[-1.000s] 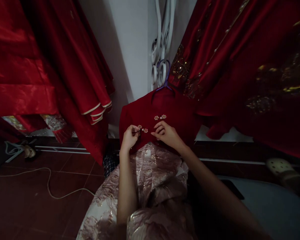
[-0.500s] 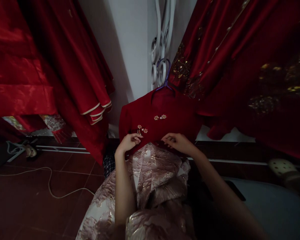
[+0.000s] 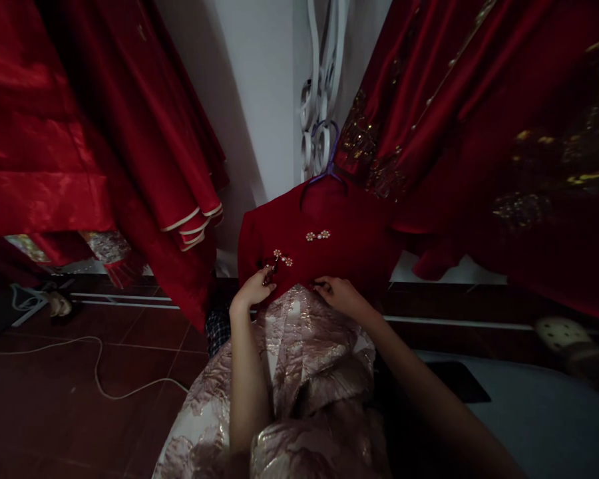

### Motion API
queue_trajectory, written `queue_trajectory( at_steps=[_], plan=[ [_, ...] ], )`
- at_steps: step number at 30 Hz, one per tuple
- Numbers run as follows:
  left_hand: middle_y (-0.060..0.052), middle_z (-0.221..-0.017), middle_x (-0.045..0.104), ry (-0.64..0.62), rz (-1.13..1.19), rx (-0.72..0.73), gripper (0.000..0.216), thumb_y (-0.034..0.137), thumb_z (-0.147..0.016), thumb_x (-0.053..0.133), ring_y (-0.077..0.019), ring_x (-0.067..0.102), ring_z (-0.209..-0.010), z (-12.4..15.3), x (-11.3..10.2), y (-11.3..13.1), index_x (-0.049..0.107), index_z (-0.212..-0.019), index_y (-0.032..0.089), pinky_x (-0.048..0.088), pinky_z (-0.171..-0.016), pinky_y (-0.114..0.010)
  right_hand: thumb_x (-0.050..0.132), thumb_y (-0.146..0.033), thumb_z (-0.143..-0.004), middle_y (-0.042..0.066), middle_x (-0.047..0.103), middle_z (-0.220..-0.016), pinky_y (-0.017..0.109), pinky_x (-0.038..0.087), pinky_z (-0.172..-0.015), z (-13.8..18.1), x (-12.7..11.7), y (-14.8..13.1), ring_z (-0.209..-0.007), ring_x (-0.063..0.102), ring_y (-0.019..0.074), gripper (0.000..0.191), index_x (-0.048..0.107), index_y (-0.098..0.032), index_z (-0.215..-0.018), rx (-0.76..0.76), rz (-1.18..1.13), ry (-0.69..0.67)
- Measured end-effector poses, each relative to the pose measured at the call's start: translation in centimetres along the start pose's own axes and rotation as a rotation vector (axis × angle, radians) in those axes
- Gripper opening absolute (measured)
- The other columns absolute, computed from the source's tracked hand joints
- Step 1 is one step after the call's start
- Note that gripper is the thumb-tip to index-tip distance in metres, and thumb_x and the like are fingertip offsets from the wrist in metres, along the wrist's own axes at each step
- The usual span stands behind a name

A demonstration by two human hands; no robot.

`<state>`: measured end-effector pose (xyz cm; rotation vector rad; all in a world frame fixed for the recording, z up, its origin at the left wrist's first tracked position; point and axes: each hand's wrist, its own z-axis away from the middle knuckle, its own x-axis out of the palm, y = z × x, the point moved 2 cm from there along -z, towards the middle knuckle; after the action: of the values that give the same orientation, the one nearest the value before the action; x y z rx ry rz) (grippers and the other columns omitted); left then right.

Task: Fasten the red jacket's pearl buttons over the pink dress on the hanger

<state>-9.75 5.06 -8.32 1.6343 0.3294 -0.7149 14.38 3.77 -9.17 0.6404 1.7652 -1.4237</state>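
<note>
A red jacket [image 3: 359,229] hangs in front of me on a purple hanger [image 3: 333,150]. Two pearl-and-gold flower clasps sit on its front, an upper clasp [image 3: 318,235] near the neckline and a lower clasp [image 3: 283,258] on the left side. My left hand [image 3: 253,293] is beside the lower clasp, its fingertips closed around the small dark pendant [image 3: 275,267] dangling there. To the right, my right hand [image 3: 342,295] has its fingers pinched at the jacket's lower front; what they hold is too dark to make out. Pink and gold brocade fabric [image 3: 304,326] spreads below both hands.
Red garments [image 3: 164,133] hang at the left, and red gowns with gold sequins [image 3: 379,166] at the right. Behind stands a white scrolled metal rack [image 3: 322,100]. A cable [image 3: 100,372] runs over the tiled floor. A dark flat object [image 3: 459,382] lies on a pale surface [image 3: 534,406].
My left fingers have moved slightly left and closed at the dangling pendant. My right hand has shifted a little left and down along the jacket front.
</note>
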Motion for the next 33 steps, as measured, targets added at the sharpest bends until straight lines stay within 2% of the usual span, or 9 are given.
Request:
queue_trajectory(
  at_steps=[4,10,13,16,21,25,27,30,33],
  plan=[
    [-0.01,-0.1,0.065,0.016,-0.07,-0.045,0.039,0.019,-0.073,0.057,-0.0182,0.061,-0.088,-0.9,1.2,0.1,0.055,-0.112,0.013,0.045,-0.083,-0.028,0.047,-0.032,-0.084,0.006,0.069,-0.095,0.024,0.046,-0.077,0.1,0.5,-0.3,-0.086,0.065,0.0174,0.028,0.065,-0.02,-0.101,-0.026,-0.036,-0.001],
    [-0.005,-0.083,0.066,0.149,0.044,-0.231,0.04,0.008,-0.059,0.068,-0.0128,0.061,-0.073,-1.0,0.7,-1.0,0.055,-0.096,0.013,0.046,-0.068,-0.022,0.06,-0.032,-0.073,0.007,0.068,-0.08,0.023,0.046,-0.064,0.1,0.9,-0.2,-0.071,0.062,0.0148,0.021,0.063,-0.016,-0.086,0.0,-0.153,0.048],
    [-0.002,-0.076,0.065,0.096,0.15,-0.292,0.032,0.007,-0.056,0.069,-0.0117,0.061,-0.07,-1.0,0.9,-1.4,0.056,-0.084,0.013,0.045,-0.065,-0.021,0.064,-0.029,-0.068,0.005,0.066,-0.076,0.023,0.046,-0.062,0.0,1.2,-0.1,-0.067,0.06,0.0139,0.018,0.06,-0.016,-0.079,-0.001,-0.183,0.085],
    [0.0,-0.068,0.064,0.024,0.146,-0.247,0.024,0.012,-0.056,0.071,-0.0108,0.06,-0.065,-1.3,1.8,-1.2,0.058,-0.076,0.014,0.044,-0.063,-0.021,0.066,-0.028,-0.065,0.004,0.065,-0.072,0.023,0.047,-0.06,-0.1,1.5,-0.1,-0.064,0.059,0.0131,0.018,0.058,-0.017,-0.076,-0.023,-0.234,0.093],
    [0.0,-0.063,0.063,0.138,-0.042,-0.109,0.02,0.018,-0.057,0.071,-0.0115,0.059,-0.061,-1.4,2.4,-0.1,0.06,-0.073,0.015,0.041,-0.061,-0.022,0.066,-0.027,-0.065,0.003,0.066,-0.07,0.024,0.048,-0.062,-0.1,1.7,0.0,-0.066,0.061,0.0137,0.021,0.063,-0.016,-0.083,0.002,-0.304,0.108],
    [-0.001,-0.064,0.063,0.215,-0.11,-0.04,0.015,0.026,-0.059,0.069,-0.012,0.057,-0.06,-0.4,0.8,1.5,0.061,-0.067,0.015,0.04,-0.059,-0.023,0.066,-0.031,-0.066,0.004,0.068,-0.075,0.023,0.049,-0.061,-0.2,0.7,-0.4,-0.066,0.063,0.0133,0.023,0.066,-0.016,-0.083,0.025,-0.473,0.008],
    [-0.002,-0.064,0.063,0.236,-0.068,0.005,0.014,0.027,-0.062,0.066,-0.0111,0.056,-0.059,0.3,-0.3,2.7,0.061,-0.065,0.015,0.04,-0.058,-0.022,0.066,-0.034,-0.067,0.005,0.069,-0.077,0.023,0.05,-0.06,-0.1,-0.2,-0.8,-0.065,0.062,0.0125,0.027,0.065,-0.014,-0.085,0.051,-0.603,-0.053],
    [-0.004,-0.07,0.065,0.135,0.139,0.095,0.015,0.025,-0.063,0.065,-0.0106,0.058,-0.063,0.9,-0.8,4.5,0.062,-0.071,0.012,0.043,-0.061,-0.021,0.068,-0.035,-0.065,0.007,0.069,-0.08,0.023,0.05,-0.059,0.0,-1.5,-1.6,-0.065,0.062,0.0118,0.032,0.065,-0.012,-0.088,0.081,-0.779,-0.07],
    [-0.007,-0.076,0.068,-0.139,0.362,0.069,0.023,0.021,-0.06,0.068,-0.0127,0.062,-0.07,0.7,0.7,5.2,0.065,-0.079,0.009,0.048,-0.069,-0.023,0.07,-0.034,-0.064,0.008,0.069,-0.088,0.024,0.052,-0.064,-0.2,-2.2,-1.9,-0.067,0.063,0.0114,0.034,0.064,-0.013,-0.089,0.127,-0.932,0.041]
  ],
)
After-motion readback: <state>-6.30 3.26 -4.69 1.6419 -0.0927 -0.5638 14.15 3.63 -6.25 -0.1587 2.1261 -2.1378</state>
